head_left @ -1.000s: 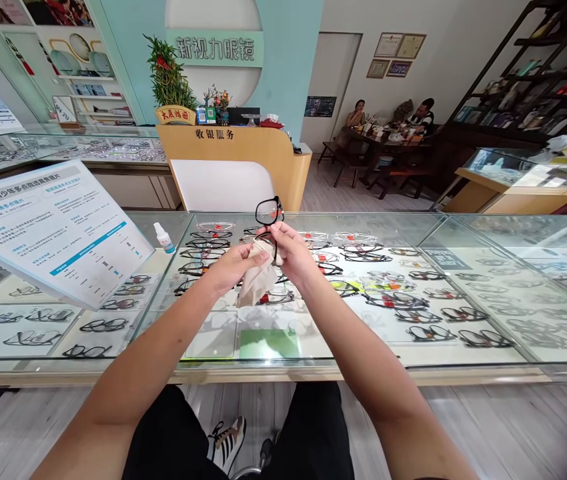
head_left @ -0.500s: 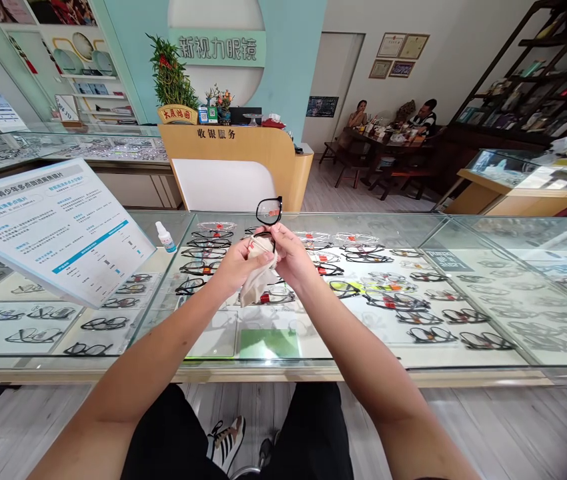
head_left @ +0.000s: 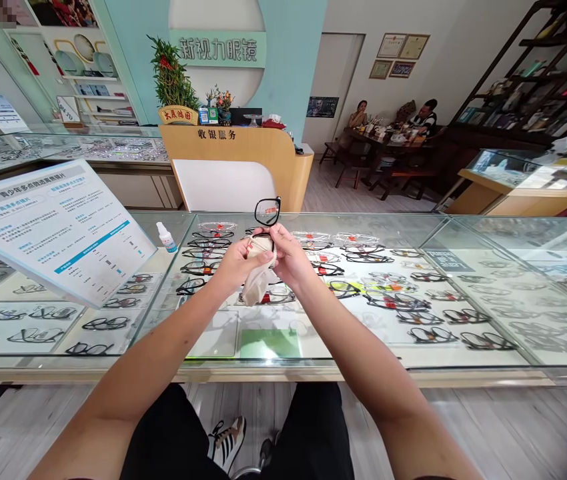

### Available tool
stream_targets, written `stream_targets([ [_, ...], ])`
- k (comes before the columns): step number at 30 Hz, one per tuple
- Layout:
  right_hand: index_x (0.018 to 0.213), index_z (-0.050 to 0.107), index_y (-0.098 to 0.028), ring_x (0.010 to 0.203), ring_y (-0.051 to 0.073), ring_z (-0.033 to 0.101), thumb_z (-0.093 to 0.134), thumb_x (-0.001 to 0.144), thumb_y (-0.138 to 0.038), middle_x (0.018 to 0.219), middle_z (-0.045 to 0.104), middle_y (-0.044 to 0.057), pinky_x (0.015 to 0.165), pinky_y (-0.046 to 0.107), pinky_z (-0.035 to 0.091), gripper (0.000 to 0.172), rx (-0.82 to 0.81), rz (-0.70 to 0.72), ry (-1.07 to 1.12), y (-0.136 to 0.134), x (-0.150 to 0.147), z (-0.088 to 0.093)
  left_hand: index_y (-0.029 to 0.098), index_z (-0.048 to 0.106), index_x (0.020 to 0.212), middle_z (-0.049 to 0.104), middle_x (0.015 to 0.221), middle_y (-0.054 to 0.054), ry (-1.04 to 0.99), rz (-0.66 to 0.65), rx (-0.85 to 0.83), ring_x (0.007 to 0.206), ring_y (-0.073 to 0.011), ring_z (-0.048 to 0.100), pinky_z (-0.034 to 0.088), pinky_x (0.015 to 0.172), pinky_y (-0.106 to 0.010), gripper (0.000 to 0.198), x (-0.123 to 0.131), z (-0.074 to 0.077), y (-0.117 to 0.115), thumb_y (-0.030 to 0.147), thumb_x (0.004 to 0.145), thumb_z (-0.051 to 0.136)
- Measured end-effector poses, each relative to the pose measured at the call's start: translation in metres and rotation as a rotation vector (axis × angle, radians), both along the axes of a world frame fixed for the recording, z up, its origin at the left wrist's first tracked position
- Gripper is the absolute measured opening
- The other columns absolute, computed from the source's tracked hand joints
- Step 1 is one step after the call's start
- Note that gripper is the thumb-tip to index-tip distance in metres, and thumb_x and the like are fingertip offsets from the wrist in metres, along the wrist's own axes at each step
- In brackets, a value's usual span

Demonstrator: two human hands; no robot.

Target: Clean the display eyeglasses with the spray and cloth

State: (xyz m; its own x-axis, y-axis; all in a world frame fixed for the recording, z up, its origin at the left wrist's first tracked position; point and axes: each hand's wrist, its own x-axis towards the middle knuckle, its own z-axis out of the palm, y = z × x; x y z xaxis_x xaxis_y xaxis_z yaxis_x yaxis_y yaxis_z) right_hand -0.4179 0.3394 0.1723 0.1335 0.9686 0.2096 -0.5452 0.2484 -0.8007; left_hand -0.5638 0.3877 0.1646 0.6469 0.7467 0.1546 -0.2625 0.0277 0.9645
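Note:
A pair of black-framed glasses (head_left: 267, 212) is held upright above the glass counter (head_left: 413, 227). My right hand (head_left: 288, 257) grips the frame from the right, fingers closed on it. My left hand (head_left: 237, 263) pinches a beige cleaning cloth (head_left: 256, 280) against the lower lens; the cloth's tail hangs down below both hands. The upper lens sticks up free above my fingers.
A small white spray bottle (head_left: 166, 237) stands on the counter to the left, beside a tilted printed sign (head_left: 58, 227). Many glasses lie inside the display case (head_left: 388, 293). A wooden cashier desk (head_left: 236, 163) stands beyond; two people sit at a table (head_left: 388, 137) at the back right.
My left hand with the cloth has slid slightly right and up along the lower lens. The glasses and my right hand stay almost where they were.

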Motion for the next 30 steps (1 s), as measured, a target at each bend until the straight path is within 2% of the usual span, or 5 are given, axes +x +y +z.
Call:
stream_targets([
  [12,0.09,0.058,-0.028,0.056,0.008,0.042,0.098,0.077,-0.058,0.114,0.083,-0.002,0.047,0.021,0.042,0.052,0.018,-0.011,0.01,-0.006,-0.018,0.002,0.017,0.073,0.095,0.073,0.067,0.001,-0.042,0.209,-0.033,0.058,-0.0151,0.068,0.055,0.057,-0.027,0.067,0.006,0.0,-0.001,0.067,0.063,0.104],
  [18,0.092,0.057,-0.029,0.062,0.012,0.048,0.097,0.075,-0.057,0.108,0.081,-0.001,0.05,0.025,0.047,0.051,0.021,-0.027,-0.035,-0.008,-0.02,0.004,0.018,0.074,0.096,0.068,0.065,0.001,-0.044,0.257,-0.042,0.062,-0.0194,0.071,0.055,0.052,-0.029,0.074,0.006,-0.001,-0.002,0.082,0.067,0.095],
  [23,0.089,0.058,-0.028,0.056,0.01,0.044,0.098,0.074,-0.052,0.094,0.075,-0.004,0.045,0.024,0.041,0.049,0.0,-0.029,-0.002,-0.002,-0.014,0.001,0.018,0.077,0.109,0.071,0.07,-0.001,-0.04,0.186,-0.044,0.074,-0.023,0.075,0.058,0.061,-0.032,0.079,0.006,-0.002,0.004,0.087,0.073,0.089],
  [26,0.087,0.059,-0.027,0.052,0.008,0.037,0.098,0.075,-0.049,0.098,0.079,-0.003,0.044,0.024,0.033,0.046,-0.024,-0.041,0.021,0.0,-0.007,0.001,0.017,0.077,0.097,0.073,0.073,-0.002,-0.024,0.074,-0.046,0.075,-0.0201,0.071,0.056,0.067,-0.03,0.076,0.002,0.0,0.009,0.085,0.069,0.094],
  [30,0.084,0.058,-0.027,0.073,0.016,0.065,0.098,0.075,-0.049,0.108,0.084,0.001,0.058,0.027,0.05,0.046,-0.01,-0.033,0.033,-0.003,-0.001,0.005,0.015,0.078,0.094,0.076,0.083,-0.004,0.0,-0.076,-0.099,0.078,-0.0181,0.069,0.053,0.073,-0.028,0.069,-0.007,0.004,0.013,0.073,0.066,0.103],
])
